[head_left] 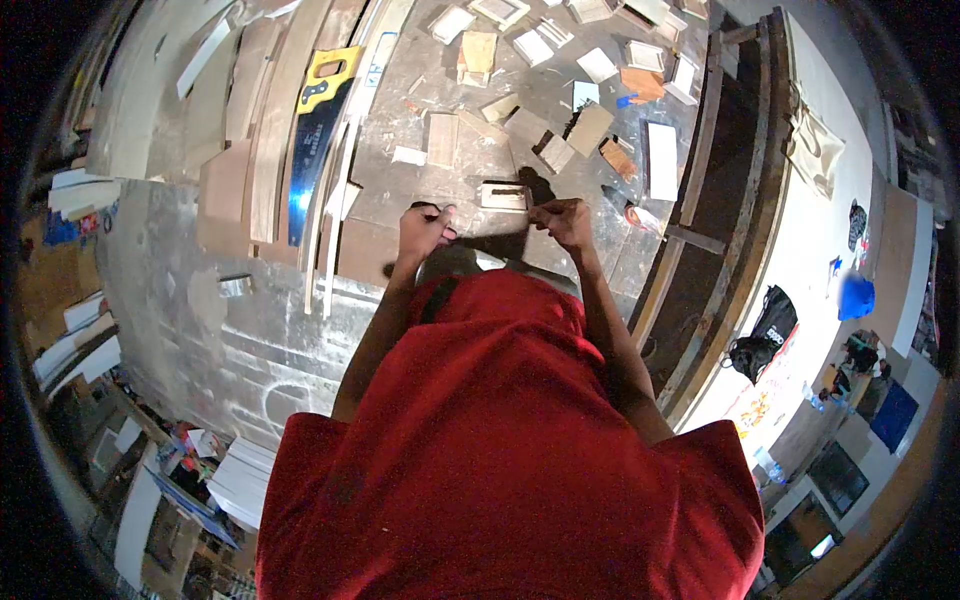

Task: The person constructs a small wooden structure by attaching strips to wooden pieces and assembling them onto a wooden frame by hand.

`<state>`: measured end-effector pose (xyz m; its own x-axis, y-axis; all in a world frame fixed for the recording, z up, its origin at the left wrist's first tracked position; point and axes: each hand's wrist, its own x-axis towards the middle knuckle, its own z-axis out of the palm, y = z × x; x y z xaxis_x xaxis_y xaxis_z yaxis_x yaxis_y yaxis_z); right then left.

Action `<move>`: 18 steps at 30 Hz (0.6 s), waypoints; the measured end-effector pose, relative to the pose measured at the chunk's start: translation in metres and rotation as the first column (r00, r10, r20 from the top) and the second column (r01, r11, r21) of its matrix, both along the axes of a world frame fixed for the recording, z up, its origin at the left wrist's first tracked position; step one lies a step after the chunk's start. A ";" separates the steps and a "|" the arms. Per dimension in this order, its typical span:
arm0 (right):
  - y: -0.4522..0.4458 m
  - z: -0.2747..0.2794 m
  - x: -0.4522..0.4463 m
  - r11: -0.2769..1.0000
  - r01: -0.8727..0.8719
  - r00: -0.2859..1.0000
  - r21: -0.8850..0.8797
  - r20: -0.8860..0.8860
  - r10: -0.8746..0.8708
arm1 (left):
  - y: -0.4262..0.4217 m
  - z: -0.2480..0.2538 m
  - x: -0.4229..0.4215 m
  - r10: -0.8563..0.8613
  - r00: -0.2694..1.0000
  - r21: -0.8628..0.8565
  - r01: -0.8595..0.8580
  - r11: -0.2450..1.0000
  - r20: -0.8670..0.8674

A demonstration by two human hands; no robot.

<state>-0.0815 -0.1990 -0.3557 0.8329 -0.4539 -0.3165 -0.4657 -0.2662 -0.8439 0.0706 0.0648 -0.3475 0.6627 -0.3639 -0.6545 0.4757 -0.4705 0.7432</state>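
Observation:
In the head view, my left hand (427, 230) is at the centre left with its fingers curled around something dark that is too small to make out. My right hand (565, 222) pinches the right end of a small light wooden piece (503, 196), which has a dark slot along its middle. That piece lies on the grey work surface (400, 130) between my two hands. Dark shadows fall beside my right hand and below the piece.
A yellow-handled saw (318, 130) lies on long wooden strips (270, 140) at the left. Several small wood blocks (478, 58) are scattered ahead. Beyond a dark gap on the right, a white surface (800, 230) holds a black bag (775, 320).

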 end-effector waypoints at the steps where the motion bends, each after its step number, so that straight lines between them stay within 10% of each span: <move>1: 0.000 0.003 0.001 0.999 -0.031 0.999 -0.017 -0.015 0.031 | 0.000 -0.001 0.000 0.004 1.000 -0.008 -0.004 1.000 0.006; 18: 0.005 0.010 0.004 0.987 -0.008 0.991 -0.160 -0.132 -0.014 | 0.001 -0.010 0.002 0.024 1.000 -0.036 -0.024 0.999 0.008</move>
